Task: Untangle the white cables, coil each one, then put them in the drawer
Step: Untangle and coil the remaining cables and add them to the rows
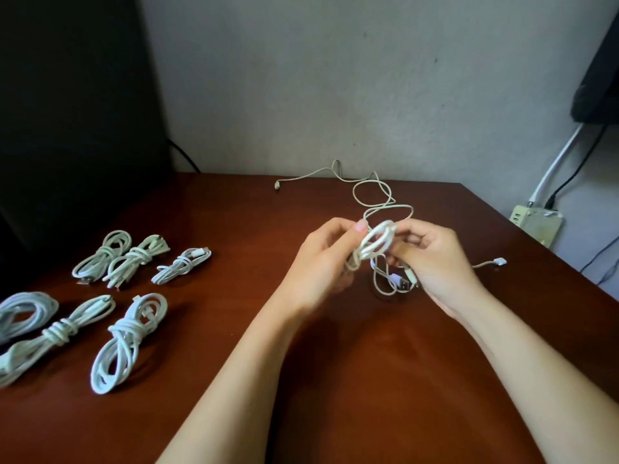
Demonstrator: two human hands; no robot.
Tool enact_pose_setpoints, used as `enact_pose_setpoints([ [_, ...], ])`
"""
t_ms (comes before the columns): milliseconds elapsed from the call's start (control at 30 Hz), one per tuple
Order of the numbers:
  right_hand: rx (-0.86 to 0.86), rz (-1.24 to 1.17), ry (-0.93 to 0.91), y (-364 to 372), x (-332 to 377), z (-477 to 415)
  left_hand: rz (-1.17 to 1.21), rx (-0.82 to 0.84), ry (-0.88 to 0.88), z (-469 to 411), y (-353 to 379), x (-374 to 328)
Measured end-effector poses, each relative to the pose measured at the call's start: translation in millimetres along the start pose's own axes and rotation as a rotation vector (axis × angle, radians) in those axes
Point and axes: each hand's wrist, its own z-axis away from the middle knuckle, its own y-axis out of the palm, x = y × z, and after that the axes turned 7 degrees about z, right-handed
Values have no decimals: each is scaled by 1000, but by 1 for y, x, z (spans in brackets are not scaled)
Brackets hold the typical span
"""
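White cable [378,242] pinched between my left hand [323,262] and right hand [438,262] over the desk [351,380]; open wood toward me, right edge near.

Six coiled white cable bundles [127,339] lie on one reddish-brown counter [351,380], all to the left of the tangle: three in a far row and three in a near row, the outermost cut off by the frame edge. One tangle of loose white cable [376,242] is gripped by two hands, the left hand [321,262] and the right hand [435,262]; how many cables it contains cannot be told. Two free plug ends show, one [277,186] beyond the tangle, one [501,262] to its right. One beige socket box [536,224] sits farther right of the tangle.
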Motion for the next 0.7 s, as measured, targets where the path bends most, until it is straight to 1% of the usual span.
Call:
enact_pose_setpoints([
  [100,61,-117,103,3,0,2,82,-2,-17,0,-3,-8],
  [233,121,-148,95,2,5,4,94,-83,-6,-3,-6,-5],
  [333,142,-87,27,2,10,6,84,-181,0,-6,-9,-2],
  [400,139,1,-14,5,14,8,83,-232,-28,-8,-10,0],
  [467,121,109,-60,10,18,11,133,-256,-65,-9,-11,2],
  [533,83,174,-109,12,20,12,231,-244,-121,-10,-14,2],
  [567,58,197,-132,13,20,13,328,-218,-165,-10,-16,1],
  [633,-11,284,-193,13,18,14,564,-123,-274,-10,-19,-2],
  [700,-107,417,-282,11,15,13,678,-24,-343,-9,-21,-4],
])
